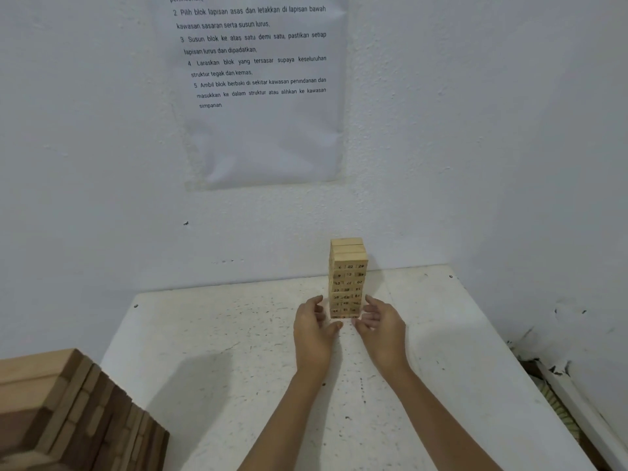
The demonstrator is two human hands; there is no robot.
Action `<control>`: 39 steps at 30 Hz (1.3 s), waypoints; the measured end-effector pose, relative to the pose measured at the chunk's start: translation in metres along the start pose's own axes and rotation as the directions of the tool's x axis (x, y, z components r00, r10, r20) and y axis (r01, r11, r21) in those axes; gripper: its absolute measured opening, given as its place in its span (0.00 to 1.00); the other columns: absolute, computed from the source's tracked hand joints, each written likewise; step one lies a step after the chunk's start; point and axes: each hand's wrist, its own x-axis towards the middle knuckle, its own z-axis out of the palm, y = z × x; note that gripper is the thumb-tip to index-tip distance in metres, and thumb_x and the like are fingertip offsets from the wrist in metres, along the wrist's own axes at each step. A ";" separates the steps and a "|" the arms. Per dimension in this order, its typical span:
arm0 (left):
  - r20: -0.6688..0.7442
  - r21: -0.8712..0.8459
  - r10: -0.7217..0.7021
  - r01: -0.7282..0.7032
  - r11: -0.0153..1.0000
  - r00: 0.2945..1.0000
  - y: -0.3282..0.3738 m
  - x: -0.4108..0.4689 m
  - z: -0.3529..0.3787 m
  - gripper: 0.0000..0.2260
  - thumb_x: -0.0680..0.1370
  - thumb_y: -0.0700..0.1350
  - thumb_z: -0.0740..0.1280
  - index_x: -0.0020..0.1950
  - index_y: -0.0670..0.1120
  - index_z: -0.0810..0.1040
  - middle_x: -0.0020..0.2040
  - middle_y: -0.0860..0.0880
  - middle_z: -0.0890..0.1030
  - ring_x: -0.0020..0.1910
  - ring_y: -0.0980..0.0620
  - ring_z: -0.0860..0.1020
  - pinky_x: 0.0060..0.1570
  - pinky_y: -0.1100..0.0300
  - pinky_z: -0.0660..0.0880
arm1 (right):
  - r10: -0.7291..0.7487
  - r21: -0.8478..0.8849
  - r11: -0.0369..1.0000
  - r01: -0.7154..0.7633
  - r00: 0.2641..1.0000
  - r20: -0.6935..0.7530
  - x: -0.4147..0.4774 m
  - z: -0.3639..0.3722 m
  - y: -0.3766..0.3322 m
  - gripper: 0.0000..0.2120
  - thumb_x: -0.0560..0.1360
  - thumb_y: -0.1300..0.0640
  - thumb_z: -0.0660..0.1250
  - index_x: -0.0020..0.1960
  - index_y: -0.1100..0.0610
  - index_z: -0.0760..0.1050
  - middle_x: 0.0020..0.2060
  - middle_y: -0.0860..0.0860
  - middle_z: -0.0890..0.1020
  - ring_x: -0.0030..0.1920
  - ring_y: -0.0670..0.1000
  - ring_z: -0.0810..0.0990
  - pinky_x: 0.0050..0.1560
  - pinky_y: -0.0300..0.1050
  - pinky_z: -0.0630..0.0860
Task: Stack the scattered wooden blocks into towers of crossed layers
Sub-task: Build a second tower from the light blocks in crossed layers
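A tower [348,277] of pale wooden blocks stands upright, its long axis vertical, close to the far edge of a white table [210,334] and nearer the far right corner than the far left. The blocks of its top layer lie with their long sides parallel to that far edge. The face turned toward the person carries black printed numbers in rows of three. "22" and "29" can be read in the uppermost row, and the rest are too blurred to make out.

A person's left hand [314,329] and right hand [382,326] flank the tower's base, palms turned inward. The fingers are loosely curved and grasp nothing, and the thumbs lie on the table just in front of the bottom layer. Whether any fingertip touches the wood cannot be told.

The tabletop is scuffed and flecked with dark specks, with a dark fastener near each far corner. At its near left corner, close to the camera, rises a second stack [68,413] of wooden blocks, its sides in shadow.

The table meets a white, rough-textured wall [475,130] that turns a corner to the right. On the wall hangs a glossy sheet [265,137] with numbered lines in Malay, among them:
- "3 Susun blok ke atas satu demi satu, pastikan setiap lapisan lurus dan dipadatkan"
- "4 Laraskan blok yang tersasar supaya keseluruhan struktur tegak dan kemas"
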 end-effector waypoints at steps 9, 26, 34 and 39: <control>-0.053 -0.105 -0.039 0.033 0.994 0.998 0.004 -0.068 -0.035 0.16 0.75 0.33 0.69 0.57 0.51 0.75 0.47 0.50 0.78 0.46 0.52 0.77 0.44 0.67 0.75 | 0.014 0.023 1.000 -0.014 1.000 0.024 -0.068 -0.002 -0.010 0.18 0.72 0.71 0.70 0.59 0.57 0.76 0.49 0.54 0.78 0.40 0.46 0.78 0.40 0.29 0.75; -0.237 -0.161 -0.123 0.086 0.983 0.964 -0.035 -0.190 -0.175 0.10 0.76 0.33 0.67 0.51 0.46 0.81 0.45 0.52 0.82 0.45 0.58 0.79 0.43 0.73 0.73 | -0.049 0.042 0.998 0.039 0.954 0.294 -0.231 0.064 -0.055 0.12 0.72 0.71 0.67 0.50 0.58 0.80 0.41 0.51 0.81 0.39 0.42 0.78 0.40 0.27 0.73; -0.470 -0.123 -0.232 0.197 0.973 0.852 -0.070 -0.207 -0.243 0.13 0.73 0.34 0.71 0.55 0.44 0.74 0.51 0.46 0.78 0.48 0.49 0.76 0.45 0.67 0.72 | -0.052 0.028 0.999 0.045 0.927 0.371 -0.267 0.112 -0.069 0.16 0.72 0.68 0.72 0.57 0.59 0.77 0.44 0.53 0.78 0.41 0.44 0.76 0.41 0.28 0.75; -0.398 -0.058 -0.193 0.185 0.981 0.897 -0.079 -0.195 -0.269 0.24 0.70 0.35 0.75 0.65 0.41 0.74 0.57 0.49 0.75 0.55 0.49 0.75 0.56 0.59 0.72 | -0.098 0.024 0.995 0.096 0.915 0.391 -0.271 0.129 -0.073 0.22 0.71 0.70 0.72 0.61 0.58 0.74 0.46 0.52 0.76 0.41 0.45 0.75 0.43 0.29 0.75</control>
